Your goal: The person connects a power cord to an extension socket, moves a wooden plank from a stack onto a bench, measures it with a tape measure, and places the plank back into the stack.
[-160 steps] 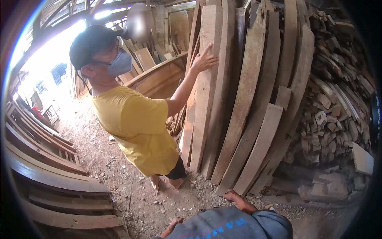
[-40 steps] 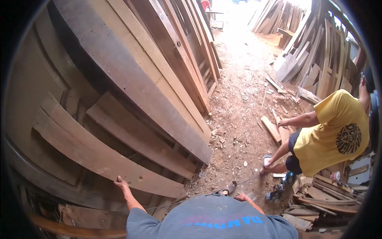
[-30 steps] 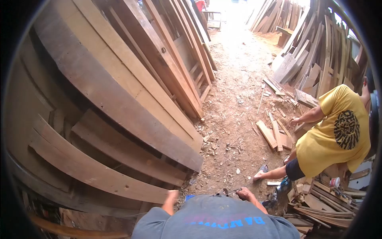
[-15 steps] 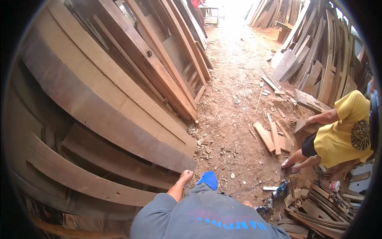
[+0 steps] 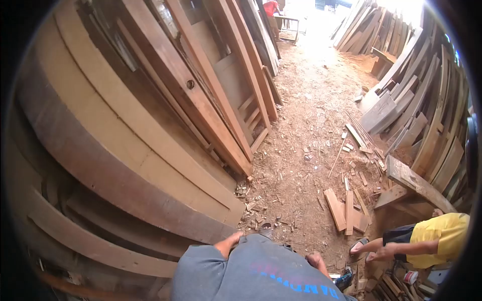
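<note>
My left hand (image 5: 232, 242) is at the lower end of a long dark plank (image 5: 115, 173) that leans on the left. Its fingers are mostly hidden, so contact with the plank is unclear. On the right side of my grey shirt (image 5: 266, 273), my right hand (image 5: 315, 260) hangs low with its fingers curled in. What it holds, if anything, cannot be made out. A dark and blue tool (image 5: 344, 280) lies on the ground just beyond it.
Doors and frames (image 5: 201, 75) lean along the left. Offcuts (image 5: 341, 205) and chips cover the dirt path (image 5: 306, 125). At lower right stands a person in yellow (image 5: 442, 241) beside a thick board (image 5: 419, 180). Planks (image 5: 432, 100) lean behind. Another person in red (image 5: 271, 7) is far back.
The view has swung from the right-hand planks to the path and left-hand doors. My left hand has moved off the curved plank towards my body. The person in yellow has shifted lower in view.
</note>
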Demonstrator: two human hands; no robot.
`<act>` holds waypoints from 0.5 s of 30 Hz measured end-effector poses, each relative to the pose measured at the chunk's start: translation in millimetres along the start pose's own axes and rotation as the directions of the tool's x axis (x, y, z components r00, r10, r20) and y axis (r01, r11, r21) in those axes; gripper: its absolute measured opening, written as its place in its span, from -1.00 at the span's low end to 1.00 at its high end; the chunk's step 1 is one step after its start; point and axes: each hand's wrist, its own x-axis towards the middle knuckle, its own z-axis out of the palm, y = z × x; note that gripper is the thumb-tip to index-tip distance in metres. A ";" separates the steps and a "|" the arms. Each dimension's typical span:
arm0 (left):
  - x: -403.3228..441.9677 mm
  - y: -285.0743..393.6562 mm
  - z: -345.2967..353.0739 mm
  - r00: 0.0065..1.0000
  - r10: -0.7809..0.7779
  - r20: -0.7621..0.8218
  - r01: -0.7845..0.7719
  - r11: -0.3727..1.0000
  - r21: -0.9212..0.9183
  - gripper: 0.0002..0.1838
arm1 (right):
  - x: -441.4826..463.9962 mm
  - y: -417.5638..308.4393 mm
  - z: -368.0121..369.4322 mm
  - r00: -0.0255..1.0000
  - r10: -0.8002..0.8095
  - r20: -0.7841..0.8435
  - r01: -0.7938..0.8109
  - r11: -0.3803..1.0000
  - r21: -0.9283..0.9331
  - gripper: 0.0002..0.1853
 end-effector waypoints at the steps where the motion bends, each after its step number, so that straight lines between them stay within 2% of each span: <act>1: 38.5 16.8 -24.2 0.996 -0.090 0.027 0.086 0.989 0.122 -0.40 | 74.9 47.5 21.1 0.917 -0.095 -0.388 0.088 0.996 -0.035 -0.70; 2: 78.9 30.3 -47.3 0.982 -0.180 0.054 0.161 0.955 0.248 -0.40 | 12.2 -40.5 -26.2 0.939 -0.098 -0.328 0.091 0.995 -0.037 -0.71; 3: 59.0 97.3 -74.0 0.976 -0.164 -0.143 0.193 0.955 0.226 -0.46 | 29.5 -48.8 -38.2 0.979 0.035 -0.200 -0.002 0.987 0.164 -0.72; 4: 71.8 131.7 -92.0 0.963 -0.086 -0.254 0.126 0.981 0.145 -0.50 | 46.3 -53.4 -42.0 0.982 -0.030 -0.186 0.057 0.988 0.144 -0.74; 6: 83.1 215.1 -127.4 0.924 -0.071 -0.377 0.097 0.994 0.053 -0.54 | 73.8 -64.6 -51.2 0.984 -0.118 -0.135 0.123 0.992 0.030 -0.76; 7: 108.4 222.9 -133.2 0.897 0.045 -0.440 -0.047 0.999 0.006 -0.51 | 82.2 -77.6 -52.0 0.986 -0.139 -0.093 0.133 0.989 -0.067 -0.76; 8: 119.6 244.7 -140.4 0.891 0.086 -0.445 -0.111 0.993 -0.030 -0.52 | 54.3 -116.3 -64.5 0.989 -0.119 -0.085 0.113 0.991 -0.075 -0.75; 10: 114.0 295.9 -144.8 0.913 0.057 -0.404 -0.157 0.963 -0.219 -0.57 | 92.5 -102.4 -65.0 0.967 -0.201 -0.153 0.196 0.979 -0.051 -0.74; 11: 156.6 271.3 -136.4 0.888 0.171 -0.427 -0.241 0.964 -0.114 -0.59 | 115.5 -100.9 -68.7 0.950 -0.257 -0.176 0.253 0.966 -0.047 -0.73; 12: 163.0 270.4 -126.8 0.849 0.239 -0.471 -0.307 0.949 -0.071 -0.61 | 120.9 -105.8 -87.5 0.970 -0.234 -0.071 0.237 0.971 0.038 -0.75; 14: 162.9 259.0 -109.1 0.951 0.123 -0.282 -0.235 0.883 -0.407 -0.61 | 154.6 -109.3 -117.1 0.955 -0.295 0.031 0.297 0.954 -0.049 -0.73; 15: 163.6 247.6 -99.8 0.955 0.079 -0.286 -0.163 0.945 -0.283 -0.57 | 173.2 -110.3 -133.9 0.944 -0.321 0.075 0.327 0.939 -0.108 -0.73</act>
